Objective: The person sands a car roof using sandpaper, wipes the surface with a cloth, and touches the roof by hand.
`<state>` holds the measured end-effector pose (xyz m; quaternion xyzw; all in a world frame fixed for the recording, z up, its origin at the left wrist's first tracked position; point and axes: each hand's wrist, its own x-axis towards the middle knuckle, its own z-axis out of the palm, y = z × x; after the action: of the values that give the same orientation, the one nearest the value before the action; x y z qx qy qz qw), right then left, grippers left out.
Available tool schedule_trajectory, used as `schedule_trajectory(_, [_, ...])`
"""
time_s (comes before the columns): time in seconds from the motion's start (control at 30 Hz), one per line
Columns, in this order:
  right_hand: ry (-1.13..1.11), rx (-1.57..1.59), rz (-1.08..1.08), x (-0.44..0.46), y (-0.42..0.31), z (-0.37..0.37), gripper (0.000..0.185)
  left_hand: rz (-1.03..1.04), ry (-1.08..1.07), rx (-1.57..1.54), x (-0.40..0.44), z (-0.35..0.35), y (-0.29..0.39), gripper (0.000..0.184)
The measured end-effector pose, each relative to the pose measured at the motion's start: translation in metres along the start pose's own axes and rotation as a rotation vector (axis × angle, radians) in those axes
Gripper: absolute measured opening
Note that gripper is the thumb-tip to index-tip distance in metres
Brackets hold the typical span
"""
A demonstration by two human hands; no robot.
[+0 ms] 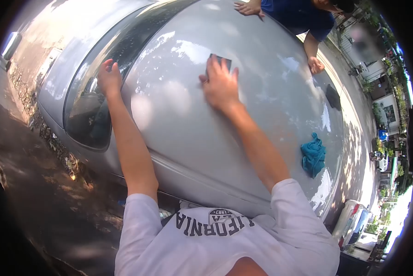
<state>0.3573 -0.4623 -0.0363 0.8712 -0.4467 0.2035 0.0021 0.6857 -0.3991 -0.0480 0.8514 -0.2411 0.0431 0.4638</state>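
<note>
Right hand (221, 87): palm down, fingers spread, no closed grip visible. It lies over a dark flat pad (225, 62) on the silver car panel (183, 133). Pad sits at the hand's 12 o'clock, under the fingertips, far edge poking out; contact looks direct. Flat fingers probably spread pressure evenly and keep the pad from slipping on the smooth curve.

Left hand (109, 79): empty, fingers loosely curled, not closed. At 9 o'clock from the right hand, over the car window (93, 99); can't tell if it touches. Likely out there for balance, given the reach across.

Blue cloth (313, 156): bunched on the panel at the right hand's 4 o'clock, well apart; maybe parked within reach. Dark item (333, 97) near the panel edge at 3 o'clock, material unclear.

Co-worker in a blue shirt (298, 16), at 1 o'clock, 2 hands in view: 1 (249, 8) near 12 to 1 o'clock, other (315, 65) between 2 and 3.
</note>
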Motion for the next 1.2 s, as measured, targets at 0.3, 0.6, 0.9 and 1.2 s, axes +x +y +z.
schedule_trajectory(0.3, [-0.025,0.032,0.06,-0.091,0.081,-0.044,0.056,-0.003,-0.096,0.03,0.012,0.014,-0.027,0.04])
schedule_trajectory(0.6, [-0.017,0.192,-0.17,-0.099,-0.07,-0.022,0.063,0.107,-0.192,0.188,-0.003,0.017,-0.004,0.05])
schedule_trajectory(0.9, [-0.074,-0.098,0.391,-0.047,0.157,-0.055,0.059,0.076,-0.28,0.199,-0.011,0.008,0.013,0.061])
schedule_trajectory(1.2, [-0.093,0.166,-0.218,-0.061,-0.007,-0.032,0.061,0.127,-0.265,0.099,-0.004,0.001,-0.002,0.069])
